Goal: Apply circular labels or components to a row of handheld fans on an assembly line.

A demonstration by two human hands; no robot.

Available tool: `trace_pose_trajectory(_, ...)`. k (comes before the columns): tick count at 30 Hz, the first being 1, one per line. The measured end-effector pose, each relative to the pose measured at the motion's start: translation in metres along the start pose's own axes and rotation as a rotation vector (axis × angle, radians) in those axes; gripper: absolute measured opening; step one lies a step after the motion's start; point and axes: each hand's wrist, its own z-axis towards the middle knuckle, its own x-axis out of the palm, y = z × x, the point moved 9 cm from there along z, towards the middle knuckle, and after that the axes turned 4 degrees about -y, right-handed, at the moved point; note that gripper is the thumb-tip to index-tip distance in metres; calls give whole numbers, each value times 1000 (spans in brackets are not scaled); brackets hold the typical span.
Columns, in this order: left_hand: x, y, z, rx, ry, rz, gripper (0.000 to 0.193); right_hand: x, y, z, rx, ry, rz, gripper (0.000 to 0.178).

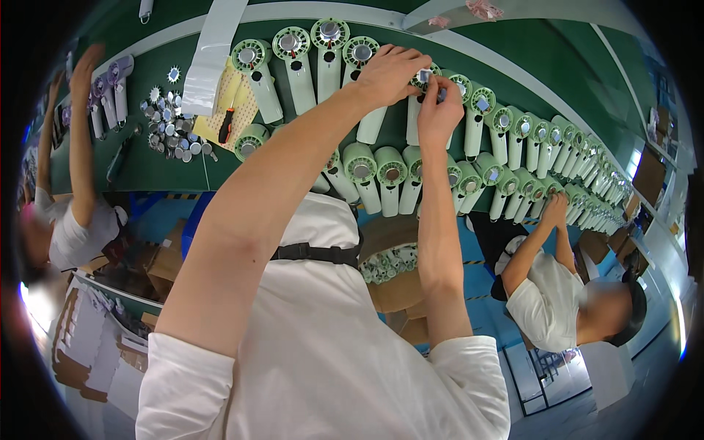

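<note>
Two rows of light green handheld fans with open round heads and pale handles lie along the green bench. My left hand (394,71) reaches over the back row, its fingers curled at the rim of one handheld fan (424,76) whose hub shows a small pale square. Close beside it, my right hand (441,111) is closed in a pinch at that fan's head. A small blue piece (441,95) shows between its fingertips; its exact kind is too small to tell. A neighbouring fan (482,103) to the right carries a blue square on its hub.
Left of the fans, a heap of silver round parts (176,125) lies near a screwdriver (227,121) on a yellow dotted sheet (238,95). Purple fans (110,95) lie farther left. Co-workers (546,286) stand on both sides. A carton of green parts (396,265) sits below the bench.
</note>
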Motion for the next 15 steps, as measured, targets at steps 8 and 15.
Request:
trace_pose_trajectory(8, 3, 5, -2, -27, 49, -4, 48, 0, 8, -2, 4, 78, -39, 19)
trace_pose_trajectory(15, 3, 2, -2, -14, 64, 2, 46, 3, 12, -7, -149, 130, -239, 19)
